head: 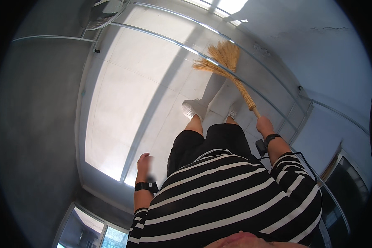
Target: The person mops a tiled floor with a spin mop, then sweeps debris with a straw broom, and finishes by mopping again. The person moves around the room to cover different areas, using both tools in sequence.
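Note:
My right hand (265, 125) grips the short bare end of a straw broom's handle (243, 93). The bristles (224, 55) fan out ahead of me, low over or on the floor; contact with it cannot be made out. One metal rail crosses in front of the broom where its bristles meet the bound neck. At my left side hangs my left hand (144, 166), away from the broom, with nothing seen in it. Part of that hand is blurred, so its finger position is unclear. Both wrists wear black straps with small devices.
Long metal rails (173, 42) of a rack span the view between me and the floor. A pale tiled floor (124, 102) carries bright sunlight and shadow bands. Walls rise on both sides. Behind me to the left is a window (104, 232). A black cable (307, 164) runs by my right arm.

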Available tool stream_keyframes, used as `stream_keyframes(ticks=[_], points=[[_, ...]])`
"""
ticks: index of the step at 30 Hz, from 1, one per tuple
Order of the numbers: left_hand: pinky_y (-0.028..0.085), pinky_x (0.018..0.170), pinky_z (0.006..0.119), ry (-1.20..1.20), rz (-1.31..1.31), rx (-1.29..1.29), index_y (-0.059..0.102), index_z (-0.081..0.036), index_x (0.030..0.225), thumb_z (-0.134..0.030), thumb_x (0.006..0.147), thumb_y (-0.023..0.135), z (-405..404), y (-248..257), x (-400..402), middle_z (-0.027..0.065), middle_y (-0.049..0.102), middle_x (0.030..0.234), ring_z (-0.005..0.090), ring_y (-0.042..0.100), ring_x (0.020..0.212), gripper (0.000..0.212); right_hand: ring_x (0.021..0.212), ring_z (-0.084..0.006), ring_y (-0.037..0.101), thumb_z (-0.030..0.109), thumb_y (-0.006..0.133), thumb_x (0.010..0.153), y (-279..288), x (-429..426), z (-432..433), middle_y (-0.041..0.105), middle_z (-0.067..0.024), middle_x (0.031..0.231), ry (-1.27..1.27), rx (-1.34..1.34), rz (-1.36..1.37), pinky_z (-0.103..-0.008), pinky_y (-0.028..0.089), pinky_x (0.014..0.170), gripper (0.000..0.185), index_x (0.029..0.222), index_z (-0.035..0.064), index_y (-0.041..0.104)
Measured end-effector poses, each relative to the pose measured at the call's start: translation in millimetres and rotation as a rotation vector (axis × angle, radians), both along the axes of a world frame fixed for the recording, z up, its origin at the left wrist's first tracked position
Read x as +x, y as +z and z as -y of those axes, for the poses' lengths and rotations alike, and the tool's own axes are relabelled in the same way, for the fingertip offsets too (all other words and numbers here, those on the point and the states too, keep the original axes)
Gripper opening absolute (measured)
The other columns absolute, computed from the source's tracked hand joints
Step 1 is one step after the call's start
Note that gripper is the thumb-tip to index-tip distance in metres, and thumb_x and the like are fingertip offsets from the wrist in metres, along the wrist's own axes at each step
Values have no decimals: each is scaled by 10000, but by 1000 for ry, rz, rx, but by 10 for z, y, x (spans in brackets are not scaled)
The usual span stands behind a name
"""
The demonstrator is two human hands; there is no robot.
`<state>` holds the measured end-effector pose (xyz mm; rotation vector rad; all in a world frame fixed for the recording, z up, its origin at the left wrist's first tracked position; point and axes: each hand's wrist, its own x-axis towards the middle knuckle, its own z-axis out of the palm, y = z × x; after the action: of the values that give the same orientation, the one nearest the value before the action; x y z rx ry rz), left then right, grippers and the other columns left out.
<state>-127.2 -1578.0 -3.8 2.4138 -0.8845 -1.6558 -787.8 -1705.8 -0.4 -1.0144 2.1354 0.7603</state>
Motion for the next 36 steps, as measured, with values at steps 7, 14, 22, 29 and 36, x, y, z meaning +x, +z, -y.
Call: stream_keyframes(ticks=[7, 14, 22, 29, 36], points=[[527, 781, 375, -376, 146, 144, 669, -120, 1163, -301, 898, 599, -631, -148, -112, 121, 710, 1006, 242, 674, 897, 328, 885, -424, 622, 343, 467, 992, 317, -690, -723, 655, -223, 916, 201, -60, 378, -520, 484, 780, 330, 982, 28, 566], [522, 745, 325, -363, 88, -60, 676, -69, 1125, -318, 920, 581, -971, -110, -625, 85, 710, 915, 185, 662, 830, 337, 968, -385, 640, 337, 523, 967, -85, -293, -39, 686, -174, 1029, 421, 68, 468, -481, 509, 821, 312, 1068, 71, 651], [528, 792, 300, -352, 33, -3, 622, 14, 1154, -191, 898, 599, -1661, 553, -1962, 116, 719, 942, 181, 680, 885, 328, 1041, -335, 656, 202, 516, 939, 155, -1662, -516, 684, -150, 1134, 240, 184, 82, -448, 527, 875, 278, 1126, 79, 681], [530, 816, 306, -419, 2, -61, 631, 16, 1144, -196, 893, 600, -1841, 396, -2026, 133, 721, 951, 204, 693, 894, 330, 900, -406, 640, 322, 486, 986, 639, -2243, -1756, 675, -207, 961, 289, -30, 187, -497, 500, 796, 307, 1010, 46, 618], [520, 861, 302, -158, -84, -52, 602, 38, 1179, -165, 904, 610, -1981, 279, -2003, 135, 703, 1028, 192, 672, 949, 342, 919, -376, 655, 313, 493, 984, 786, -1621, -2442, 687, -167, 967, 419, 30, 215, -491, 516, 789, 277, 1035, 61, 596]])
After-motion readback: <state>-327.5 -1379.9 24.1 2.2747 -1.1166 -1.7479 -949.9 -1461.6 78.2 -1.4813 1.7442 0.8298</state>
